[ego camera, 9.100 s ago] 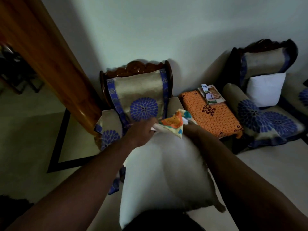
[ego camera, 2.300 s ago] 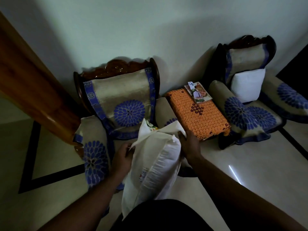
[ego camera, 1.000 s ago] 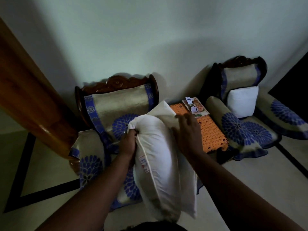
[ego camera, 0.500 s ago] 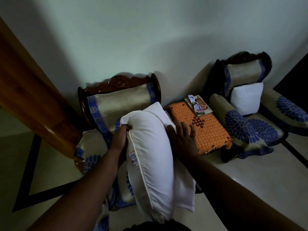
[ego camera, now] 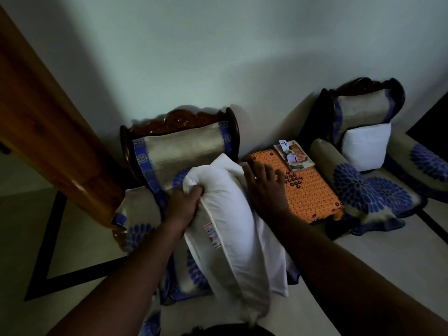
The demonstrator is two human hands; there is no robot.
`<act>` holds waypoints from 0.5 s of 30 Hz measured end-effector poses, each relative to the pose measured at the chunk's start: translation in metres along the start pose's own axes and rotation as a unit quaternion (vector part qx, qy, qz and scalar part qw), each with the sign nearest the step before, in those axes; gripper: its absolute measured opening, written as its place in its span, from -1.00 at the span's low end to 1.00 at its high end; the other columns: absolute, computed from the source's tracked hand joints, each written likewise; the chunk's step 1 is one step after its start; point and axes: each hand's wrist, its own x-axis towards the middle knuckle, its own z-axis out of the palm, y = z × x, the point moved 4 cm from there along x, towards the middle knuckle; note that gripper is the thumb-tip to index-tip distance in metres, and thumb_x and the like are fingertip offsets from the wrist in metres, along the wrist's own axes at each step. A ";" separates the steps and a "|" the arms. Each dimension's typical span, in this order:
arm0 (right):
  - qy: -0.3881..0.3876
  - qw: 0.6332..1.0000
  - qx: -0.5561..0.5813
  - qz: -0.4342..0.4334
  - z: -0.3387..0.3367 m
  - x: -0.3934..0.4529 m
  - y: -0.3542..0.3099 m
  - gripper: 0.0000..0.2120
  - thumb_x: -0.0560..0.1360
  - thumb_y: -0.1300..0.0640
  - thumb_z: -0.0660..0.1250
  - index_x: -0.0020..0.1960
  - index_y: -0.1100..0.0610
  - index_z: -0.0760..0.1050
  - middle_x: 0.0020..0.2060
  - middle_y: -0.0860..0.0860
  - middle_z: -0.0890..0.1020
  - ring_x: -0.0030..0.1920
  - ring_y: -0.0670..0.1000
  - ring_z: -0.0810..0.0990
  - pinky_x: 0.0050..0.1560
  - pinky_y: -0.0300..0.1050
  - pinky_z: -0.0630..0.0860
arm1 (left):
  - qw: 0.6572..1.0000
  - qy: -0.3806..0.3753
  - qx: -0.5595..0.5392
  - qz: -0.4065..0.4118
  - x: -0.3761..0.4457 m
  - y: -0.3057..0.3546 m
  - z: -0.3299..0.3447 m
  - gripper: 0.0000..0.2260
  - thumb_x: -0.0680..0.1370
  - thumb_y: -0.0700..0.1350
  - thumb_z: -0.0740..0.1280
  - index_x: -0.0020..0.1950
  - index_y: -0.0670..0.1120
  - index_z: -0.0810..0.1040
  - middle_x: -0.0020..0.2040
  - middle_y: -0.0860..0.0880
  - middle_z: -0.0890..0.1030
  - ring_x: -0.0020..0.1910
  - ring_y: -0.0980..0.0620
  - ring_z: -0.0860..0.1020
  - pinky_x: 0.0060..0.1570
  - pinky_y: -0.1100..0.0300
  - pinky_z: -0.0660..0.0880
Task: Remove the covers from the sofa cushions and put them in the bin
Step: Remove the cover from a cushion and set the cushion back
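Note:
A bare white cushion [ego camera: 228, 229] with a small label stands on edge in front of the near armchair [ego camera: 184, 151]. My left hand [ego camera: 183, 206] grips its upper left corner. My right hand [ego camera: 265, 187] lies with fingers spread and straight against the cushion's right side. A white cloth layer [ego camera: 274, 267] hangs behind the cushion on the right; I cannot tell whether it is a cover. A second bare white cushion [ego camera: 364, 144] leans in the far armchair [ego camera: 371, 190]. No bin is in view.
An orange crocheted cloth covers a small table [ego camera: 305, 192] between the two armchairs, with printed papers [ego camera: 294, 155] on its far end. A wooden door edge [ego camera: 48, 132] slants at the left. Pale tiled floor [ego camera: 363, 258] lies to the right.
The cushion has moved toward the near armchair's seat back. My right hand has slid up and spread its fingers on the cushion's side. My left hand keeps its grip on the corner.

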 end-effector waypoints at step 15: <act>-0.109 0.800 0.536 0.246 -0.026 0.038 -0.032 -0.76 0.58 0.14 0.22 -0.11 0.26 0.58 -0.25 0.11 0.61 -0.18 0.11 0.59 -0.08 0.10 0.55 | 0.926 0.096 0.205 0.301 -0.026 0.010 0.020 -0.54 0.63 0.15 0.20 0.34 -0.15 0.53 0.30 -0.17 0.51 0.29 -0.16 0.47 0.28 -0.08 0.43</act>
